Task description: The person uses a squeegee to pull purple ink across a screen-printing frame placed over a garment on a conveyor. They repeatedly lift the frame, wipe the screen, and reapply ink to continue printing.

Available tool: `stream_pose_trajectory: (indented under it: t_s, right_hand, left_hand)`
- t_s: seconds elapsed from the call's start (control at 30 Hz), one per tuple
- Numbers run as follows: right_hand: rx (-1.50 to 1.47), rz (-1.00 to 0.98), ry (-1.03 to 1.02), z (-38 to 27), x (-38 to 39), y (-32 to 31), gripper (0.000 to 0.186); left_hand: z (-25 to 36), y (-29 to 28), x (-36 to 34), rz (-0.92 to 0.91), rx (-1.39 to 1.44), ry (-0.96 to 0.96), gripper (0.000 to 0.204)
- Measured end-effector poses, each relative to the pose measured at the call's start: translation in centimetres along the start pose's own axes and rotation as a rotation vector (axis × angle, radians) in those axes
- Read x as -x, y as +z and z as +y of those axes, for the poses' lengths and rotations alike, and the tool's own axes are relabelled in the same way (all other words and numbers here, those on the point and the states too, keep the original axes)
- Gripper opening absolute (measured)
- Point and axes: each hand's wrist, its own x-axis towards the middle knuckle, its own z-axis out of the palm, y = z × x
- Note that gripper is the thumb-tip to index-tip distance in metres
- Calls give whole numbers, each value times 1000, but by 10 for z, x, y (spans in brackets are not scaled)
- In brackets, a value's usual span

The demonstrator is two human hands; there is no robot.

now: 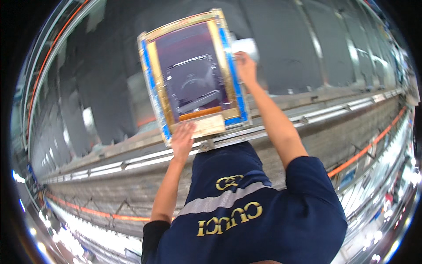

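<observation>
A screen printing frame [241, 97] with blue tape along its sides lies tilted on the long dark table. Its dark mesh [182, 46] bears a glossy rectangular patch. At the near end rests a squeegee [210, 126] with a pale wooden handle and an orange-brown blade. My left hand [182, 140] grips the frame's near left corner, fingers against the squeegee's left end. Along the right side, my right hand [246, 69] has its fingers curled at the frame's edge, beside a white piece [247, 46]. Some of the right fingertips are hidden.
Dark fabric panels [285, 44] cover the long table, side by side. A metal rail [325, 113] runs along the table's near edge, close to my body. Orange strips [367, 147] line the lower structure behind it, with bright lights beyond.
</observation>
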Motion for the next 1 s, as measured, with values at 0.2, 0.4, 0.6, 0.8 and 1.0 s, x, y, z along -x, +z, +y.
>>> stream_pose_trajectory:
  t_s: [0.2, 0.4, 0.6, 0.8, 1.0]
  right_hand:
    - [120, -34, -47, 3, -4, -13, 25]
    - [441, -426, -572, -127, -8, -25, 35]
    - [508, -427, -562, -108, -1, 26, 34]
    - [438, -497, -482, -100, 95, -8, 38]
    - [473, -431, -541, -115, 84, -13, 42]
  left_hand:
    - [-16, 4, -67, 26, -59, -19, 61]
    - [-68, -34, -188, 139, 6, -64, 42]
    - [-84, -26, -217, 150, 37, -17, 44]
    - [-45, -7, -123, 111, 9, -31, 48]
    - [-43, -20, -131, 150, 45, -39, 47]
